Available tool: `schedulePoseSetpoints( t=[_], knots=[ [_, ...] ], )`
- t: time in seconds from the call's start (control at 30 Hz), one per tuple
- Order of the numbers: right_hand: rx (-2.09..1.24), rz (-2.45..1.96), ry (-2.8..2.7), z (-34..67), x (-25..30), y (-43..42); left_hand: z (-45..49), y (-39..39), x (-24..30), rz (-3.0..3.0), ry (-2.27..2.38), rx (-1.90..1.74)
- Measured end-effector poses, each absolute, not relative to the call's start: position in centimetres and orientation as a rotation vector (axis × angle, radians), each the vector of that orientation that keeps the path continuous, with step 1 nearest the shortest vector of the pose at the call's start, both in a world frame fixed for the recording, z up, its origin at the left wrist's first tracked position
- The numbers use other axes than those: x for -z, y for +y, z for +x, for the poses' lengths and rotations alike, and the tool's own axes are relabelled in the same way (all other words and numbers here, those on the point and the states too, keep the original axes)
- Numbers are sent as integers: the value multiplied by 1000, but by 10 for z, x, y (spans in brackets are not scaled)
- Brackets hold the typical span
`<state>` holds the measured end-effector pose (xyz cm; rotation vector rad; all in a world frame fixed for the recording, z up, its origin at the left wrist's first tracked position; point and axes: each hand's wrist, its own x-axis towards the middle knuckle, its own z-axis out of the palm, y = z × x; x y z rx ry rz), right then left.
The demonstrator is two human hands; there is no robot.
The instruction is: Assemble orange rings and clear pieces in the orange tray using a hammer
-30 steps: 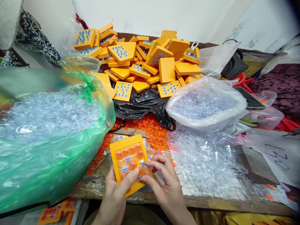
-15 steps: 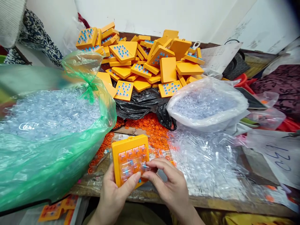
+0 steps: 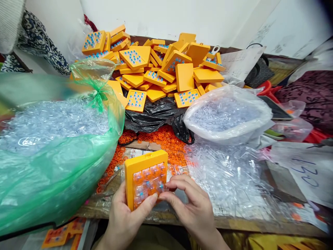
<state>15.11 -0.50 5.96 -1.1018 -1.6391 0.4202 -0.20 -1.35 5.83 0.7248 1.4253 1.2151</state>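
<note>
My left hand [image 3: 128, 217] grips a yellow plastic case [image 3: 145, 159] from its lower left side, thumb across the front. The case is tilted up toward me. Rows of clear and orange pockets with small blue parts fill its face. My right hand [image 3: 194, 205] is at the lower right of the case, thumb and forefinger pinched on a small clear plastic piece [image 3: 161, 187] over the pockets. The piece is partly hidden and its kind is unclear. Behind the case lie many loose orange rings [image 3: 173, 147].
Yellow cases [image 3: 136, 80] are piled at the back on black plastic [image 3: 148, 116]. A green bag [image 3: 78, 163] of clear pieces stands left, a white bag [image 3: 221, 133] of them right. Loose clear strips [image 3: 231, 180] cover the right of the wooden table [image 3: 101, 208].
The case has turned slightly, showing more of its left side. My right hand has shifted a little right with its pinch kept. The whole view has moved slightly.
</note>
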Motion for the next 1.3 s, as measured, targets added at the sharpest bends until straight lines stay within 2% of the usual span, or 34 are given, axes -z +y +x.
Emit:
schedulePoseSetpoints(
  t=[0.13,0.27,0.5,0.63,0.8,0.93,1.03,1.17,1.3],
  knots=[
    [-409,-1089,-1650,152,-62,-6,-4,-13,-57,783,1394,-1183],
    [-574,-1167,-1537,153,-55,-5,-6,-14,-56,814,1364,-1160],
    [-1310,-1071,-1180,150,-47,-2,-5,-15,-59,782,1366,-1152],
    [-1374,-1082,-1261,151,-49,-6,-5,-20,-58,881,1466,-1094],
    [-1292,-1175,-1360,143,-38,-8,-7,-23,-47,882,1533,-1080],
    [-1141,-1352,-1641,148,-32,9,-8,-18,-44,551,1273,-1075],
    [-861,-1512,-1681,179,-35,31,-11,-14,-43,296,1168,-1047],
    [-330,-1760,-1637,233,-39,59,-20,-7,-37,91,1187,-1047],
    [-90,-1866,-1728,252,-30,77,-26,0,-35,24,1200,-1090]
  ],
)
